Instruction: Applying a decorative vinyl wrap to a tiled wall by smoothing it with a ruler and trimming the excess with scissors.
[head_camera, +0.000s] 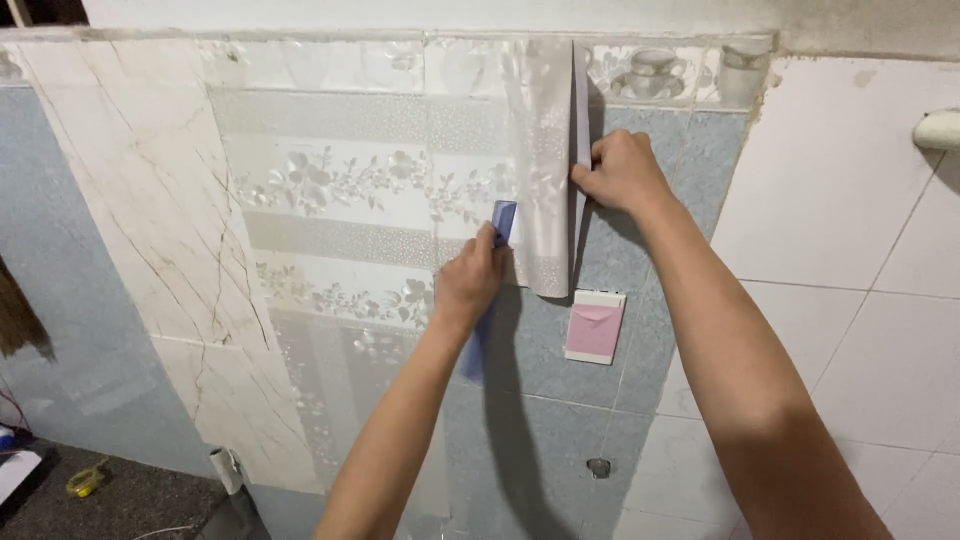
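Left hand closed around blue scraper, pressed on patterned sticker sheet on tiled wall. Right hand pinching loose sheet edge. Risk of wrinkles or bubbles if edge pulled unevenly or slipping from pinch.

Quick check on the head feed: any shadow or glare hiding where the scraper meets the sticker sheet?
Head view: sharp, evenly lit; the left hand and its blue scraper cast a dark shadow down the blue tiles below; mild sheen on the floral sheet; the right hand shades the sheet's peeled edge; no glare hides the contact.
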